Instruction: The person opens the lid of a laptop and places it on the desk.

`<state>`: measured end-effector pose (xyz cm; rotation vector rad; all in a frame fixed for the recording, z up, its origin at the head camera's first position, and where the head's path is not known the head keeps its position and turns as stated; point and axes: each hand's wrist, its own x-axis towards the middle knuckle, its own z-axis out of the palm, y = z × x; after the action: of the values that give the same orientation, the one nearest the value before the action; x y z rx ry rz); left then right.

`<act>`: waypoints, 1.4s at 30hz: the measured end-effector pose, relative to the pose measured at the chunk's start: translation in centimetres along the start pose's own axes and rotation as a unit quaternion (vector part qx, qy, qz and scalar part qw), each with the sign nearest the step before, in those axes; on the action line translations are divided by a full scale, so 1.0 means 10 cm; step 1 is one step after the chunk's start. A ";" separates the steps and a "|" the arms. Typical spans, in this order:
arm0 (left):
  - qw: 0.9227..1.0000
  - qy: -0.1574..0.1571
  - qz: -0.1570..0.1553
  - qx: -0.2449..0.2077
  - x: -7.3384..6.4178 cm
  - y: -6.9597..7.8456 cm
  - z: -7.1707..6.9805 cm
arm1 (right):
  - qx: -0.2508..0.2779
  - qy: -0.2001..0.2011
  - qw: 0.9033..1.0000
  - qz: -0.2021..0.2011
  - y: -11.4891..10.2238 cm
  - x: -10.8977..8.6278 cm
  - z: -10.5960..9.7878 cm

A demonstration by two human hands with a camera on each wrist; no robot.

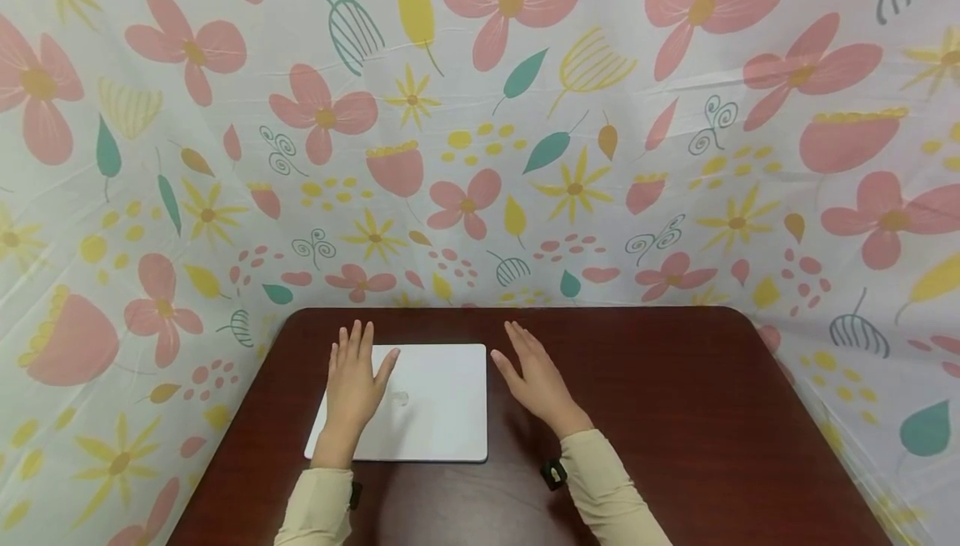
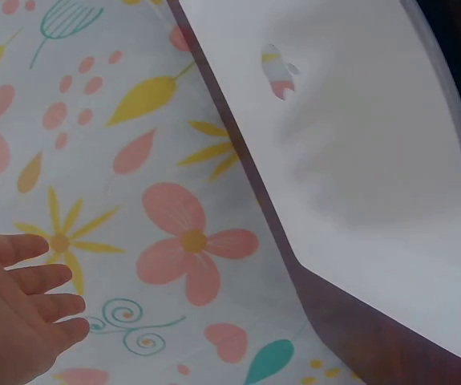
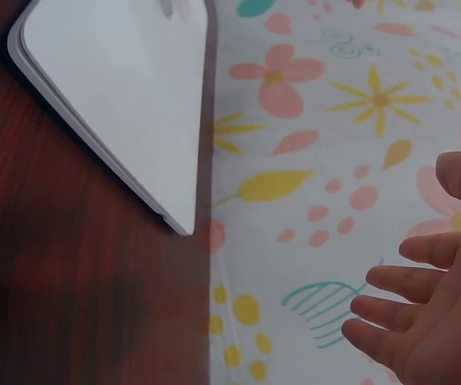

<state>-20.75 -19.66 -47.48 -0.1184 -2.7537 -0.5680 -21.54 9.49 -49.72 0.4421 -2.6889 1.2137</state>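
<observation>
Laptop [image 1: 435, 413] lies closed, lid up, toward nine o'clock from the centre of the table [image 1: 690, 413]. Left hand [image 1: 355, 383] hovers above its nine-o'clock side; right hand [image 1: 542, 383] hangs just off its three-o'clock edge. Fingers of both hands are extended, thumbs spread, holding nothing. For any handling, approach both edges evenly, seat fingertips beneath the base and thumbs on the lid, and keep the unit level; avoid pressing mid-lid. Floral cloth [image 1: 465, 262] stands beyond at twelve o'clock.

The laptop [image 1: 441, 406] is white, table [image 1: 675, 413] red-brown, cloth [image 1: 465, 96] pink-flowered.
</observation>
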 end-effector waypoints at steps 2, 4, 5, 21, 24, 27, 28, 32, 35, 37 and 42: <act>1.000 0.000 -0.007 -0.002 0.00 -0.05 0.01 | 0.018 -0.010 1.000 0.006 0.01 0.00 0.02; 1.000 0.002 -0.013 0.000 0.00 -0.09 0.02 | 0.033 -0.021 0.999 0.012 0.01 0.00 0.04; 1.000 0.001 -0.016 -0.001 0.00 -0.12 0.02 | 0.039 -0.027 0.999 0.016 0.02 0.00 0.06; 0.998 -0.039 -0.050 -0.020 0.00 -0.47 0.09 | 0.105 -0.099 0.987 0.074 0.07 -0.05 0.27; 0.997 -0.057 -0.050 -0.021 -0.01 -0.55 0.12 | 0.109 -0.111 0.984 0.092 0.09 -0.07 0.33; 0.996 -0.069 -0.050 -0.019 -0.03 -0.62 0.14 | 0.121 -0.124 0.980 0.098 0.12 -0.08 0.40; 0.996 -0.072 -0.050 -0.018 -0.03 -0.64 0.15 | 0.124 -0.127 0.979 0.098 0.12 -0.08 0.42; 0.995 -0.083 -0.055 -0.014 -0.05 -0.72 0.16 | 0.131 -0.134 0.978 0.094 0.15 -0.08 0.49; 0.994 -0.093 -0.060 -0.014 -0.07 -0.75 0.17 | 0.132 -0.132 0.978 0.098 0.16 -0.08 0.53; 0.993 -0.099 -0.063 -0.015 -0.08 -0.78 0.17 | 0.133 -0.128 0.977 0.105 0.17 -0.09 0.55; 0.991 -0.117 -0.072 -0.008 -0.11 -0.85 0.21 | 0.162 -0.114 0.973 0.122 0.18 -0.12 0.60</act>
<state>-21.59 -26.69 -52.82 0.0104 -3.0044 -0.6502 -21.16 6.30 -55.24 0.3129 -2.8040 1.7875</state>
